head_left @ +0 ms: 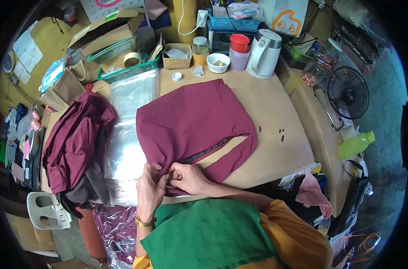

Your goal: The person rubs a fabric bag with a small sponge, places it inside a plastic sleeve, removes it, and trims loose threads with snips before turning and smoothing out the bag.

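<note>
A maroon garment (190, 107) with a dark inner edge lies spread on the tan table (285, 157). Its lower left edge is pinched between the fingers of my left hand (150, 186). Right beside it, my right hand (186, 178) grips the same cloth, fingertips close to those of the left. What exactly lies between the fingertips is too small to make out. One sleeve-like strip of the garment curves round on the right, past my right wrist. A gold watch or bracelet (144, 222) circles my left wrist.
Left of the garment are clear plastic bags (130, 139) and a heap of maroon clothing (80, 139). Along the back stand a green basket (130, 71), a jar (200, 51), a white bowl (217, 63) and a white kettle (264, 54). A black fan (347, 92) is at right.
</note>
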### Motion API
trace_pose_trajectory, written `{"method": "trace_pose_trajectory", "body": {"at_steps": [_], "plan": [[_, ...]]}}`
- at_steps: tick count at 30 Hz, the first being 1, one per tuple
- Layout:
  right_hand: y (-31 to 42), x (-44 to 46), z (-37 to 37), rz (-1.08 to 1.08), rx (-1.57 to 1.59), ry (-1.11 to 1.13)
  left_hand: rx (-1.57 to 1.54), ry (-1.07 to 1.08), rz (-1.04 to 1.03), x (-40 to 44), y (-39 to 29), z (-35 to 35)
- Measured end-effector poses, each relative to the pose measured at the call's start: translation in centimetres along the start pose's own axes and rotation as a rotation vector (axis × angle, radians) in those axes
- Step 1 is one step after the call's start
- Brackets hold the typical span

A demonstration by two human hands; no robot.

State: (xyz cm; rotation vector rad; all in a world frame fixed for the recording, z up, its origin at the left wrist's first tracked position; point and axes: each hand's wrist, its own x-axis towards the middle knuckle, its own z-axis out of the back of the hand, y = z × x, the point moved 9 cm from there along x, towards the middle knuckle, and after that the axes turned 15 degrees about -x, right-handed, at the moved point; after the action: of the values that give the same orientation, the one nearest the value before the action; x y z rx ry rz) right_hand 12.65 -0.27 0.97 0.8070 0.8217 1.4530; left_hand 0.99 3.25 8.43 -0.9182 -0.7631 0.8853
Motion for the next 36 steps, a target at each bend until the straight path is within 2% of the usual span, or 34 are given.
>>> {"method": "trace_pose_trajectory", "body": {"at_steps": [2, 3, 4, 6, 10, 12, 13, 18, 24, 26, 29, 32, 36], "plan": [[0.1, -0.1, -0.3, -0.002, 0.053, 0.016, -0.036, 0.003, 0.004, -0.2, 0.0, 0.0], [0.4, -0.2, 0.3, 0.031, 0.02, -0.068, -0.06, 0.003, 0.001, -0.3, 0.0, 0.0], [0.5, -0.3, 0.1, 0.031, 0.019, -0.062, -0.084, 0.002, 0.0, -0.5, 0.1, 0.0], [2.5, -1.0, 1.1, 0.166, -0.213, -0.195, -0.112, 0.016, 0.043, -0.4, 0.6, -0.2], [2.0, -1.1, 0.6, 0.185, -0.243, -0.17, -0.139, 0.026, 0.071, -0.5, 0.9, -0.2], [2.5, -1.4, 0.9, 0.16, -0.385, -0.245, -0.154, -0.024, 0.028, -0.6, 1.2, 0.0], [2.2, -1.3, 0.4, 0.163, -0.426, -0.21, -0.142, -0.02, 0.017, -0.6, 1.4, 0.0], [2.2, -1.2, -0.2, 0.193, -0.429, -0.154, -0.092, -0.011, 0.095, -0.8, 1.4, 0.3], [2.6, -1.5, 0.9, 0.248, -0.407, -0.197, -0.068, 0.006, 0.02, -0.7, 1.5, 0.4], [3.3, -1.7, 1.6, 0.32, -0.282, -0.259, -0.022, 0.039, 0.02, -0.7, 1.5, 0.3], [3.5, -1.5, 2.3, 0.317, -0.258, -0.284, 0.089, 0.113, 0.004, -0.5, 0.7, -0.1], [3.2, -1.6, 4.0, 0.277, -0.257, -0.339, 0.047, 0.152, 0.113, -0.7, 0.6, 0.2], [0.7, -1.9, 9.2, 0.155, -0.459, -0.473, 0.064, 0.133, 0.125, -1.2, 1.0, 1.8]]}}
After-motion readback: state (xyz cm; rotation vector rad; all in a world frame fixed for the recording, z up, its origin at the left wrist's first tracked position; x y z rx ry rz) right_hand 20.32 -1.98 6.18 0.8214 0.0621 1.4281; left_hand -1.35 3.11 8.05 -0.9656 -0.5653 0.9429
